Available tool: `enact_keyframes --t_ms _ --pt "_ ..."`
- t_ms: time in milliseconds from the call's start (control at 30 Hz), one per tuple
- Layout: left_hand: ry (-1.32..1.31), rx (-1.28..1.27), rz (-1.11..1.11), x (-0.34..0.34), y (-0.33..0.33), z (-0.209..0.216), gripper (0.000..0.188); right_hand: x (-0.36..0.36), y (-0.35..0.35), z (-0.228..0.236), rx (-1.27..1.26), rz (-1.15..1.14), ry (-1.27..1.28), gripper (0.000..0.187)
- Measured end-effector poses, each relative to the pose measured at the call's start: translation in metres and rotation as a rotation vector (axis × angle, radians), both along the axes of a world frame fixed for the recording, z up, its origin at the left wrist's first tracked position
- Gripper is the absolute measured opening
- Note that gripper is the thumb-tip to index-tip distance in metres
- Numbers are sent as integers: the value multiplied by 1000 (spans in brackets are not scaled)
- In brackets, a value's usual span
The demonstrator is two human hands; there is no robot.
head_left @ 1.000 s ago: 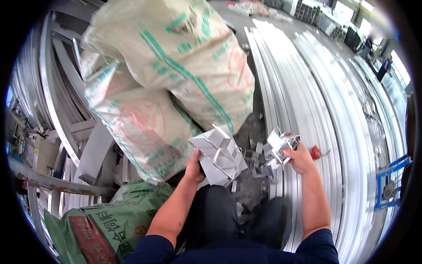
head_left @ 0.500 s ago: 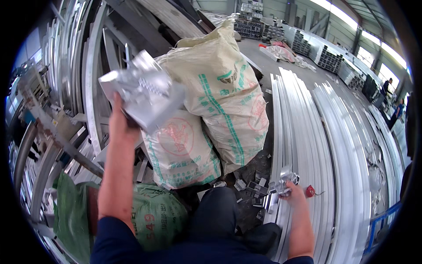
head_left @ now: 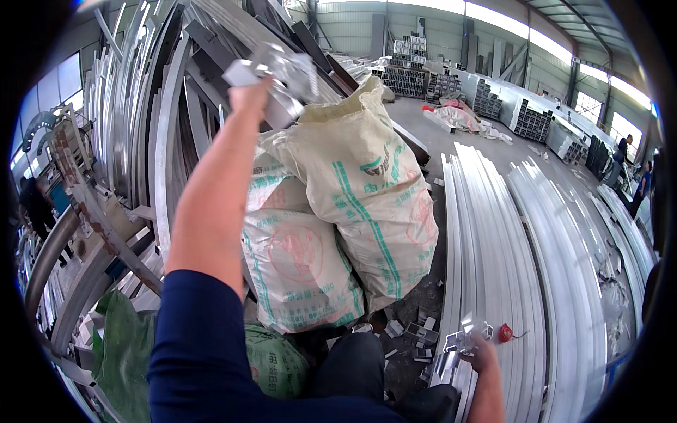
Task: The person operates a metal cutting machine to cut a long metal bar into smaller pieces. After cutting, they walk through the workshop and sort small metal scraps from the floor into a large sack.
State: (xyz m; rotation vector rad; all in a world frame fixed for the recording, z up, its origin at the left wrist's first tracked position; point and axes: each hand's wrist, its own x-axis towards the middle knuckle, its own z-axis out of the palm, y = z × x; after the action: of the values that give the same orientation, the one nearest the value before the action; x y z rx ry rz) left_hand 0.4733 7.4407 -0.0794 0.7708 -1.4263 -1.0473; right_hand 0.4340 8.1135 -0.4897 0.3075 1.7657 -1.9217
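Note:
My left hand [head_left: 250, 100] is raised at the far end of my stretched arm, closed on an aluminium profile offcut [head_left: 290, 77], silvery, angular and blurred by motion. This offcut is just left of and above the gaping mouth of a tall white woven sack [head_left: 377, 190]. A second white sack [head_left: 300, 271] leans against it on the near left. Low on the right, my right hand [head_left: 484, 354] is closed around small aluminium profile pieces [head_left: 467, 340], held over long aluminium bars. Its fingertips are partly hidden.
Long aluminium bars [head_left: 486, 240] lie at my right, with a red tape measure [head_left: 505, 333] on them. Small offcuts [head_left: 423, 331] litter the floor by my knees. A green sack [head_left: 275, 359] stands near left, and upright profiles [head_left: 127, 106] rise behind it. Two people stand far right.
My left hand has carried the offcut farther away and to the right, up to the tall sack's mouth. The view has tilted up a little. My right hand stays over the bars with its pieces.

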Motion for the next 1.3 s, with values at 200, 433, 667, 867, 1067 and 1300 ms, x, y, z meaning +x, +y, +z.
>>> enact_keyframes --t_ms 200,433,667,867,1067,1300 --pt "-368 -133 109 -25 35 -23 75 3 0 23 -30 12 111 36" --pt "-12 -182 -67 -13 8 -42 70 -54 -76 195 -393 138 434 42" --pt "-63 -73 -122 1 -6 -78 67 -86 -307 431 -313 198 1646 50" --pt "-69 -105 -146 18 -3 -97 64 -127 -456 430 -485 491 810 50" --pt "-120 -212 -94 29 -14 -101 63 -143 -475 323 1078 349 1244 99" --pt "97 -96 -271 -2 5 -95 69 -152 -453 299 1225 217 1449 70"
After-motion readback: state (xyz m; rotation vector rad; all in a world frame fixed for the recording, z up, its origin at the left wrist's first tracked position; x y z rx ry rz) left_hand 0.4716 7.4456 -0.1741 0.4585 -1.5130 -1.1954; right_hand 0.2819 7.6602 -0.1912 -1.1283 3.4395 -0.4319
